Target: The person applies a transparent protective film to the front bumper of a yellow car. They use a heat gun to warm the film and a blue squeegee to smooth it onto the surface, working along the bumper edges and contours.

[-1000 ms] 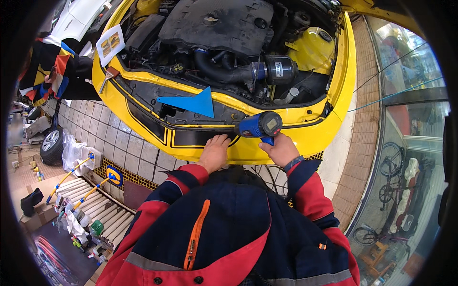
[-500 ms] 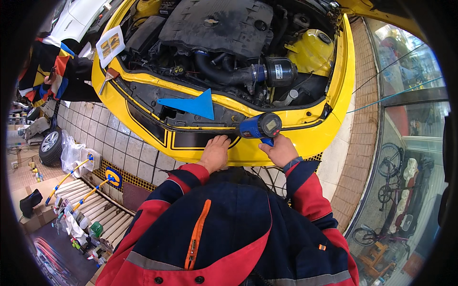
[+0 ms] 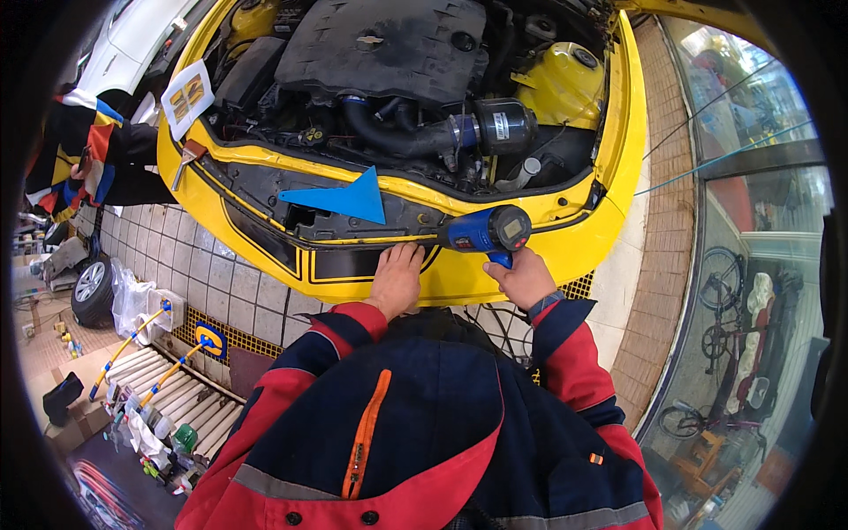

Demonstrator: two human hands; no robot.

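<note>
My right hand (image 3: 527, 280) is wrapped round the grip of a blue and black heat gun (image 3: 473, 231) with a small display on its rear. The gun points left, its nozzle close above the yellow front bumper (image 3: 468, 281) of a car. My left hand (image 3: 396, 281) rests on the bumper with its fingers stretched forward. Under those fingertips lies a glossy black stripe (image 3: 347, 264) with a thin black outline around it. A flat blue plastic squeegee (image 3: 340, 200) lies on the black panel behind the bumper edge, beyond both hands.
Over the open engine bay spreads a dark engine cover (image 3: 380, 53). A scraper (image 3: 189, 157) and a printed sheet (image 3: 186, 99) lie at the car's left corner. A person (image 3: 88, 163) in a colourful top stands far left, above a wheel (image 3: 92, 287). Glass panels run along the right.
The car has shifted slightly left in the view. My right hand and the heat gun sit a little farther right over the bumper; my left hand stays on the black stripe.
</note>
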